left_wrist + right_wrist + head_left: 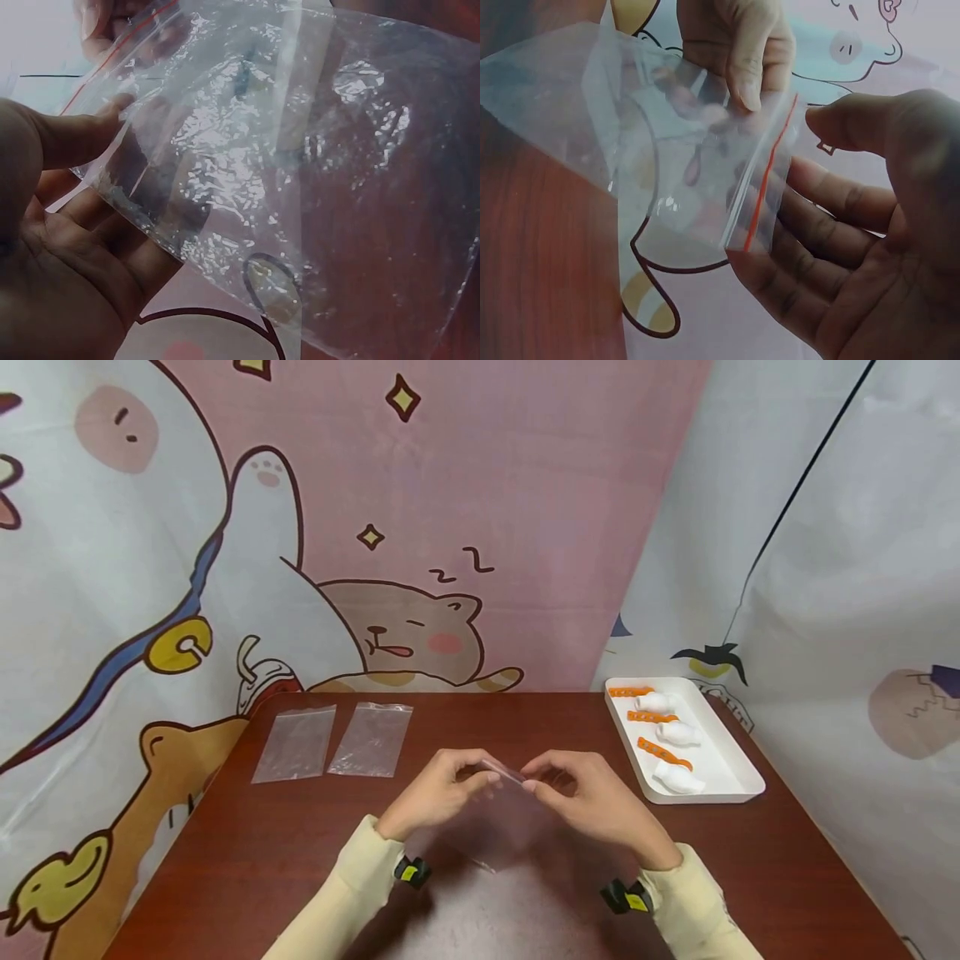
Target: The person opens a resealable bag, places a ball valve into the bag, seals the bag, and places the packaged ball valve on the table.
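Both hands hold a clear zip-lock bag (pixel 217 150) above the middle of the table. A red line runs along the bag's top edge, beside the zip strip. My left hand (pixel 442 789) pinches the bag near that edge, thumb on one side and fingers on the other. At the opposite end of the edge is my right hand (pixel 592 789), its curled fingers behind the red-lined strip and its thumb tip close to the rim. The bag's body hangs below the hands, hard to make out in the head view. Nothing shows inside it.
Two more clear bags, one at left (pixel 296 745) and one beside it (pixel 371 740), lie flat on the brown table (pixel 495 718). At right, a white tray (pixel 738 768) holds three orange strips (pixel 663 753) and three white bulb-shaped pieces (pixel 678 732). Printed cloth walls surround the table.
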A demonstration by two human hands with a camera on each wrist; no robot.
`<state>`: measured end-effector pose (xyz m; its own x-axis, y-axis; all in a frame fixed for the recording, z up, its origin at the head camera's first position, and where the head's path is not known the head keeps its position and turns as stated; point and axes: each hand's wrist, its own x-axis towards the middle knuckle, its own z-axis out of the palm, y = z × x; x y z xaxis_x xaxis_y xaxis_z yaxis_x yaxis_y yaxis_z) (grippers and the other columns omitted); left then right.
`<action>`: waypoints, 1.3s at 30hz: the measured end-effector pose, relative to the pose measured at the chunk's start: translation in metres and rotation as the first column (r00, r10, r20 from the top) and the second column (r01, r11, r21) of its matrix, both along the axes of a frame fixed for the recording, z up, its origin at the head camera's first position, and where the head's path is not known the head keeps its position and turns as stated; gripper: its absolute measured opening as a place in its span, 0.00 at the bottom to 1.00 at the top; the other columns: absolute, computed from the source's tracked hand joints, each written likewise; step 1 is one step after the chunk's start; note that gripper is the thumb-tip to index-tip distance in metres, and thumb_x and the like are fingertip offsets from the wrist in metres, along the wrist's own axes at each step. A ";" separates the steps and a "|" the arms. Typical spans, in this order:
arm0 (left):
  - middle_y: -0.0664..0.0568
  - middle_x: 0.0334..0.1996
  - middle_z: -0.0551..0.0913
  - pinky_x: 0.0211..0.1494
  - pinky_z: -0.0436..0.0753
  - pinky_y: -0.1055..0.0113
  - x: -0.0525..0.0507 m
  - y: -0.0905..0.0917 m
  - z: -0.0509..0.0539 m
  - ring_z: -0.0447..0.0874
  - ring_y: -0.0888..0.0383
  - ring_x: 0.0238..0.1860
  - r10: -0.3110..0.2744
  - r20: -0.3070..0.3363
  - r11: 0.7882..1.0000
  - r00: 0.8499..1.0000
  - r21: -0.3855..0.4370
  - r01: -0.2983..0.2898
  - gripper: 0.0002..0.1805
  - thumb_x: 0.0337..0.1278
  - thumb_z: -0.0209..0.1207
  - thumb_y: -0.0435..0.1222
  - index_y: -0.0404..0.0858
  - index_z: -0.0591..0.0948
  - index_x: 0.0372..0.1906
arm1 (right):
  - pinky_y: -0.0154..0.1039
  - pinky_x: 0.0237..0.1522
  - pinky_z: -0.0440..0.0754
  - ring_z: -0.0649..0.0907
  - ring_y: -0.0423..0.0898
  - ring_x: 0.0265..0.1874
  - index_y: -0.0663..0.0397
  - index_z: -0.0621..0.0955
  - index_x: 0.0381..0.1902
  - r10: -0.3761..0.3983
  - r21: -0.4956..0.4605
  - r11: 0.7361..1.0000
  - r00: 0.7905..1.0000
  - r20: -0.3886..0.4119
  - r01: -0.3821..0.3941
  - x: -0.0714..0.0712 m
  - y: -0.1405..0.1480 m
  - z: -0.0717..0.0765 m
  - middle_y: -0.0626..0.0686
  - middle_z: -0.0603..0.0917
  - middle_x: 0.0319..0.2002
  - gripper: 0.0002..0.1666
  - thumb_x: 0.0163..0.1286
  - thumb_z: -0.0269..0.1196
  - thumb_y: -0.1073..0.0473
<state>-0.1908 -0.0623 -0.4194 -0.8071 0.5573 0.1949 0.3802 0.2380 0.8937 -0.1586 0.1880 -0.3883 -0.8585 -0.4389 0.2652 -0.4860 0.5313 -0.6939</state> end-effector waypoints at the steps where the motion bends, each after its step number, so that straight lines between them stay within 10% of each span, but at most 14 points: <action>1: 0.48 0.38 0.90 0.41 0.88 0.57 0.000 0.000 0.000 0.89 0.51 0.40 -0.005 0.000 1.000 1.000 -0.001 0.005 0.08 0.73 0.60 0.36 0.47 0.88 0.47 | 0.36 0.38 0.86 0.86 0.35 0.34 0.41 0.86 0.45 0.006 0.003 1.000 1.000 -0.007 -0.006 0.000 -0.001 -0.001 0.42 0.89 0.35 0.07 0.70 0.68 0.57; 17: 0.49 0.41 0.91 0.41 0.85 0.68 0.003 0.003 -0.002 0.89 0.47 0.42 -0.011 -0.018 1.000 1.000 -0.010 0.011 0.08 0.70 0.62 0.34 0.50 0.88 0.46 | 0.33 0.34 0.83 0.82 0.32 0.29 0.43 0.88 0.34 -0.022 0.045 0.999 0.999 -0.047 0.025 -0.001 -0.005 -0.010 0.39 0.87 0.28 0.03 0.69 0.69 0.58; 31: 0.53 0.43 0.86 0.40 0.85 0.65 0.008 -0.005 0.000 0.84 0.55 0.38 0.292 -0.202 0.954 0.935 0.130 -0.270 0.10 0.63 0.69 0.36 0.47 0.85 0.48 | 0.32 0.28 0.82 0.81 0.34 0.22 0.38 0.85 0.31 -0.145 -0.052 0.989 0.985 -0.097 0.140 -0.001 -0.004 -0.008 0.35 0.83 0.24 0.07 0.66 0.72 0.57; 39: 0.51 0.34 0.87 0.32 0.82 0.70 0.016 0.010 -0.006 0.82 0.63 0.28 0.189 -0.063 0.976 0.980 0.122 -0.181 0.05 0.71 0.63 0.41 0.44 0.85 0.41 | 0.33 0.25 0.81 0.81 0.35 0.20 0.38 0.84 0.30 -0.197 -0.119 0.975 0.978 -0.073 0.187 -0.001 -0.014 -0.013 0.38 0.84 0.23 0.07 0.65 0.74 0.54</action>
<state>-0.1747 -0.0521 -0.4250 -0.8750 0.3701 0.3122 0.4054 0.2075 0.8903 -0.1596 0.1742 -0.4013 -0.8964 -0.2317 0.3779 -0.4415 0.5425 -0.7147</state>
